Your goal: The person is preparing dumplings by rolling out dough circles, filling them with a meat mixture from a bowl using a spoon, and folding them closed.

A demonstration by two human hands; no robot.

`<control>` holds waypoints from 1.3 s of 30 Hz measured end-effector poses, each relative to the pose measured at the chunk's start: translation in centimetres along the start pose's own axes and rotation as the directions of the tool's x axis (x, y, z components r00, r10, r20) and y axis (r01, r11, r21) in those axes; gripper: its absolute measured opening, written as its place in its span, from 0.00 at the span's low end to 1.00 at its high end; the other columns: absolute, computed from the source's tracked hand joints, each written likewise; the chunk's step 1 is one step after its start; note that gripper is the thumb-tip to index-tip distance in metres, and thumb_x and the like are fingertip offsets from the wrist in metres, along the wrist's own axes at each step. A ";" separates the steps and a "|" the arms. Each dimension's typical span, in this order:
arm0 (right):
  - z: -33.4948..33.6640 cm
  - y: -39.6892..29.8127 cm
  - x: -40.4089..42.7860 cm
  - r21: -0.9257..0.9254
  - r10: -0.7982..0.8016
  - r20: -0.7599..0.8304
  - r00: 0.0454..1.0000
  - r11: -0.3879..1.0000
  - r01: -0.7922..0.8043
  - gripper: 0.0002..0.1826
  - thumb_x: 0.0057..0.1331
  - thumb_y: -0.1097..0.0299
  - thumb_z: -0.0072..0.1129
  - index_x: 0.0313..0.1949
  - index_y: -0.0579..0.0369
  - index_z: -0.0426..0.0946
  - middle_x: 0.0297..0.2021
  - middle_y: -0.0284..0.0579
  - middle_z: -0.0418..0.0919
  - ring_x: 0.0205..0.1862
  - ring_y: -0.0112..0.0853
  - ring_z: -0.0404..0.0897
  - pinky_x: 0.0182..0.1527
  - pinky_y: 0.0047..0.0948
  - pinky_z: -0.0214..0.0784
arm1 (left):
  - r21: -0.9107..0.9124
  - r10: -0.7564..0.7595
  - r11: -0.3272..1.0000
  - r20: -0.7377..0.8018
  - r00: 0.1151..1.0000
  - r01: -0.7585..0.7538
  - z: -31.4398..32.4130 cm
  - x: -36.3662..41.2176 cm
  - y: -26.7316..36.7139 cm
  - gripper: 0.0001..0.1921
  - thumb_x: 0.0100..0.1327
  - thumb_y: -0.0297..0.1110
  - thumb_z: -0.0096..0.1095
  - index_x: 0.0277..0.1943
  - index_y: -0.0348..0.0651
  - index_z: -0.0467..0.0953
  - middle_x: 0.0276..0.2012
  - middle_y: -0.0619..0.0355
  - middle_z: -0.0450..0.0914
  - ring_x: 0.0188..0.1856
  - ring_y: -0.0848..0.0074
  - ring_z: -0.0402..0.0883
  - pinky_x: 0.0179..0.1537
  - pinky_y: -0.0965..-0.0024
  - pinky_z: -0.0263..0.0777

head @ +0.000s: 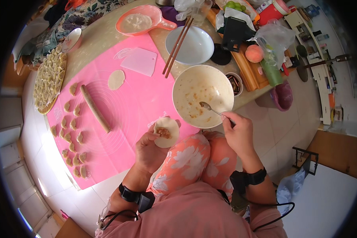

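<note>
My left hand (150, 148) holds a round dough wrapper (173, 131) with a mound of brownish filling (163, 132) on it. In my right hand (239, 131) is a metal spoon (214, 110), its bowl over the inside of a large cream bowl (203, 86). Scraps of filling cling to that bowl's walls and bottom. A pink silicone mat (128, 104) lies on the table, bearing a wooden rolling pin (95, 109) and another flat wrapper (116, 80). Several folded dumplings (73, 124) sit along the mat's left side.
Wooden chopsticks (178, 47) rest across a white bowl (193, 40) beyond the cream one. A pink scraper (140, 61) lies on the mat. Farther off are a flour-dusted orange scoop (128, 22), a dumpling-filled tray (50, 78), a peach (254, 53) and a black stand (235, 32).
</note>
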State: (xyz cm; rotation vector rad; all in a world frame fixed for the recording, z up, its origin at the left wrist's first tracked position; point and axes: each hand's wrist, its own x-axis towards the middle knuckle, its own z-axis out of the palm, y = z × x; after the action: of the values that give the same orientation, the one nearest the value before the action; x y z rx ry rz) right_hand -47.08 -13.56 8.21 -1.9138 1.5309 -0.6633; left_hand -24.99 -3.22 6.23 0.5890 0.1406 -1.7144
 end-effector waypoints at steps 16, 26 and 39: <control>1.0 -1.6 -0.9 0.029 -0.053 0.248 0.967 0.998 0.047 0.05 0.57 0.71 0.56 0.31 0.56 0.78 0.20 0.49 0.77 0.21 0.42 0.76 0.24 0.35 0.66 | 0.178 -0.019 0.983 -0.138 0.990 0.044 -1.4 0.8 -1.0 0.26 0.54 0.25 0.43 0.58 0.32 0.62 0.55 0.46 0.69 0.60 0.63 0.67 0.62 0.63 0.59; 0.4 -3.2 -3.3 0.179 0.032 0.173 0.984 0.982 -0.063 0.05 0.57 0.75 0.57 0.33 0.61 0.78 0.17 0.47 0.74 0.15 0.32 0.70 0.21 0.27 0.61 | 0.279 -0.069 0.954 -0.133 0.989 0.105 1.4 1.4 -0.9 0.27 0.51 0.19 0.40 0.58 0.26 0.62 0.54 0.45 0.69 0.58 0.62 0.69 0.60 0.63 0.62; 1.5 -3.0 -6.3 0.225 -0.157 0.041 0.987 0.964 0.144 0.07 0.56 0.78 0.58 0.36 0.60 0.79 0.18 0.43 0.73 0.18 0.33 0.71 0.22 0.29 0.61 | 0.237 -0.095 0.965 -0.096 0.991 0.116 0.0 0.4 -1.1 0.27 0.50 0.17 0.40 0.57 0.27 0.63 0.53 0.46 0.71 0.57 0.64 0.71 0.60 0.64 0.64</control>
State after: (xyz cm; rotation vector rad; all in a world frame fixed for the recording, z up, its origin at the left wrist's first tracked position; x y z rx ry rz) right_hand -45.28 -6.73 9.18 -1.8735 1.2283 -0.8020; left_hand -26.04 -3.37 5.80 0.8478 0.0211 -1.8249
